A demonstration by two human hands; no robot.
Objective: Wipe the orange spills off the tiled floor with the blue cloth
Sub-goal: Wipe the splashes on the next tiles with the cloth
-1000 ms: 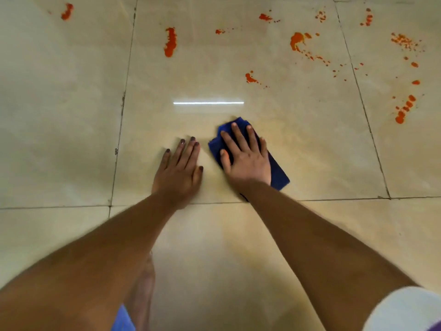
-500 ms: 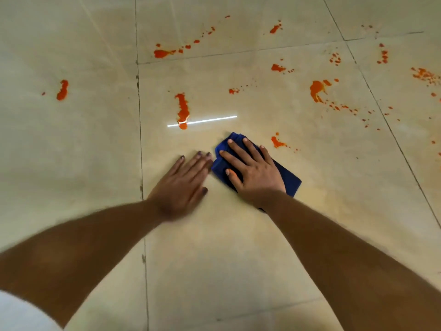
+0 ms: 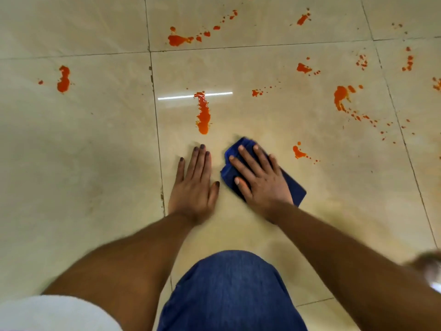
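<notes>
My right hand (image 3: pixel 260 180) lies flat with straight fingers on the folded blue cloth (image 3: pixel 294 187), pressing it to the beige tiled floor (image 3: pixel 95 163). My left hand (image 3: pixel 194 185) rests flat on the tile beside it, fingers straight, holding nothing. A long orange spill (image 3: pixel 202 113) lies just beyond my left fingertips. A small orange splash (image 3: pixel 298 152) sits right of the cloth. Bigger orange spills lie further off: one at the far left (image 3: pixel 64 78), one across the grout line ahead (image 3: pixel 177 40), one at the right (image 3: pixel 340 96).
My knee in blue denim (image 3: pixel 231 292) fills the bottom centre. Grout lines cross the floor, one running down past my left hand (image 3: pixel 157 130). Several small orange drops are scattered at the upper right (image 3: pixel 408 60). A light strip reflects off the tile (image 3: pixel 176 97).
The view has shifted, bringing more spills into sight ahead. Both hands and the cloth have moved forward along the tile; the long spill now lies close to my left fingertips.
</notes>
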